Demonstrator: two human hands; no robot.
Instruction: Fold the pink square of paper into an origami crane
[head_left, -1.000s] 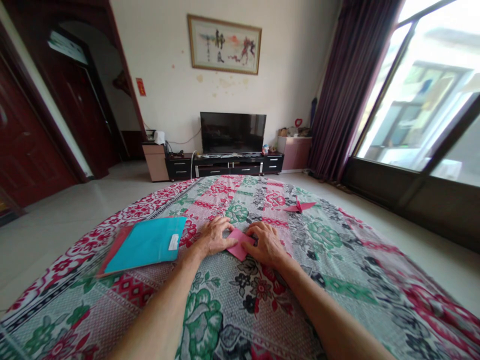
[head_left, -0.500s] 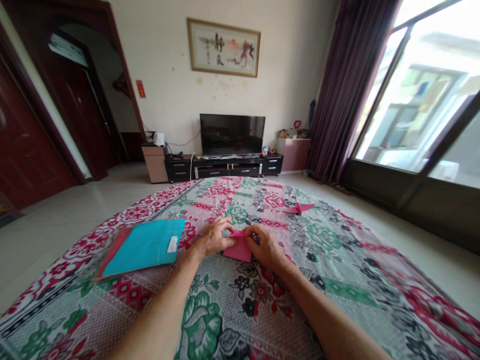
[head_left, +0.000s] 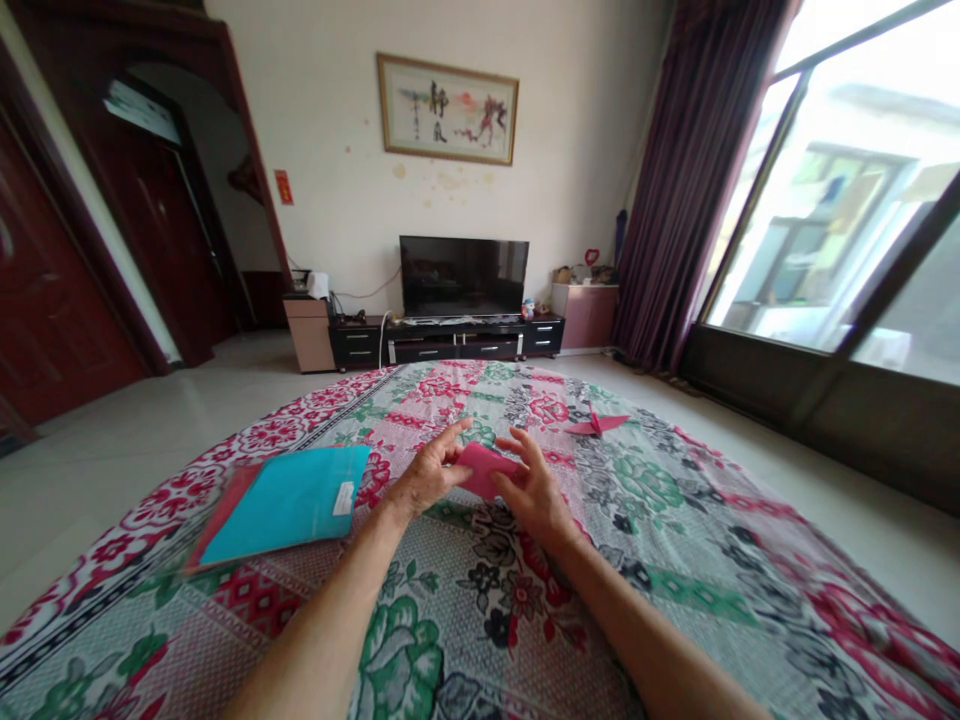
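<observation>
A small folded piece of pink paper (head_left: 484,472) is held between both hands over the middle of the table. My left hand (head_left: 431,473) pinches its left edge between thumb and fingers, the other fingers stretched forward. My right hand (head_left: 534,487) grips the right edge, thumb on the near face and some fingers spread. Beyond my right hand, a pink folded paper crane (head_left: 598,425) rests on the cloth. To the left of my left hand lies a pack of coloured paper (head_left: 289,503), blue on top, with a small white label.
A flowered tablecloth (head_left: 420,420) covers the round table. Past its far edge stand a low black TV cabinet (head_left: 435,340) and a television (head_left: 465,277). A dark curtain (head_left: 675,200) hangs beside the window at the right.
The pink paper has been lifted and turned, and now shows a broader face. My fingers have spread out more at its far side. The view has tilted slightly upward.
</observation>
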